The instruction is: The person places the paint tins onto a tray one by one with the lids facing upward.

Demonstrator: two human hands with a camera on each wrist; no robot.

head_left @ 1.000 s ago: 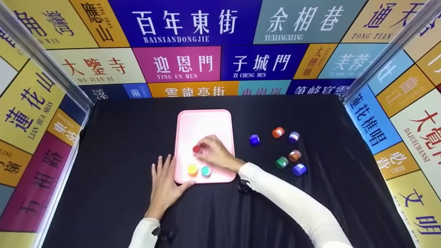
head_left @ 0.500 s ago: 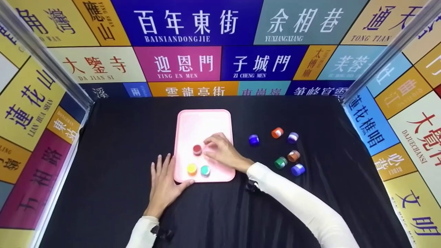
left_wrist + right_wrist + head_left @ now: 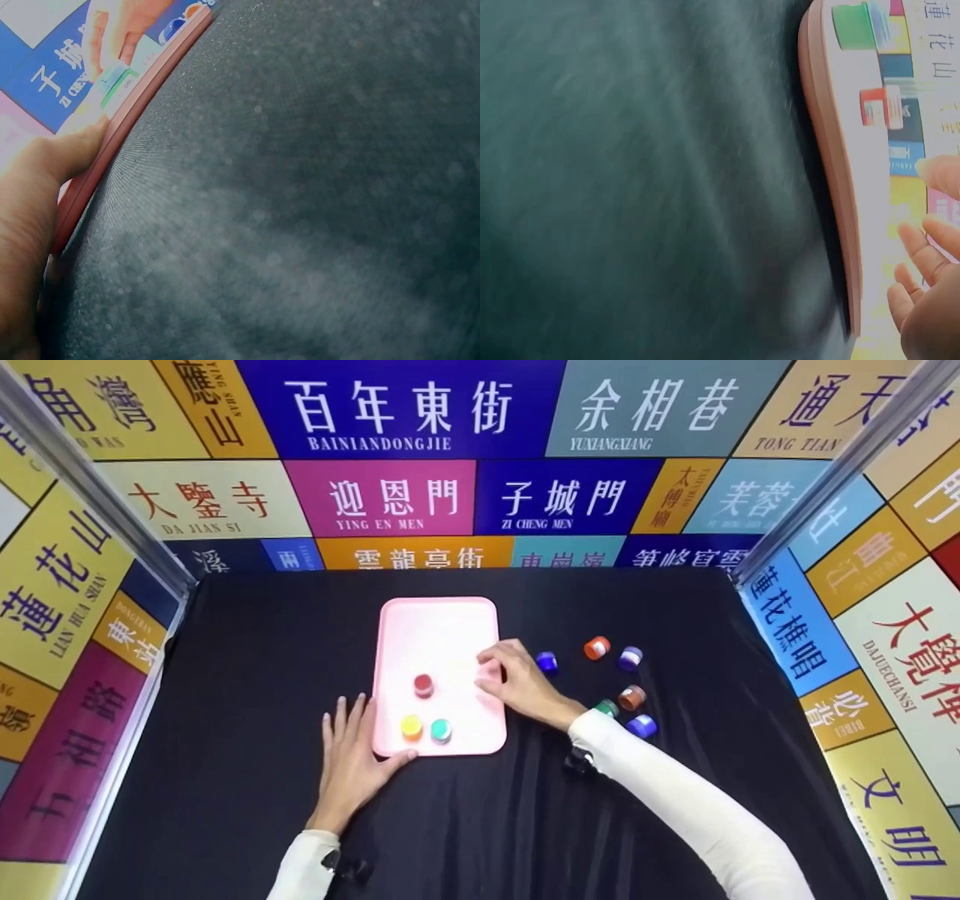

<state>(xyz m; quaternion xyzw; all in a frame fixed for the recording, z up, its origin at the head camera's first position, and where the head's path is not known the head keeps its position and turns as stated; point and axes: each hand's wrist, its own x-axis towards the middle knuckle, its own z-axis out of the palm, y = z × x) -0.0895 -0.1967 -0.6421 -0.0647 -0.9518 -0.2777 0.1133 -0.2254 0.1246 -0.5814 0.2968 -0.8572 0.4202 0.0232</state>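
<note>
A pink tray [image 3: 450,622] lies on the black cloth. Three small paint jars stand on it: a red-capped jar [image 3: 424,685], a yellow jar [image 3: 411,727] and a teal-capped jar [image 3: 441,730]. My left hand [image 3: 351,776] rests at the tray's near left corner, fingers spread straight and the thumb on the rim; the left wrist view also shows this thumb [image 3: 79,154]. Over the tray's right edge hovers my right hand [image 3: 521,682], bent fingers apart and holding nothing. In the right wrist view its fingers [image 3: 926,259] are likewise parted.
Right of the tray lie several more jars: a blue jar [image 3: 547,661], an orange-red jar [image 3: 597,648], a purple jar [image 3: 630,658], a brown jar [image 3: 631,697], a partly hidden green jar [image 3: 606,709] and a violet-blue jar [image 3: 641,726]. Printed panels [image 3: 397,499] wall the back and sides.
My right hand has let go of the red-capped jar, which now stands on the tray, and has moved right to the tray's edge. My left hand has stayed at the corner.
</note>
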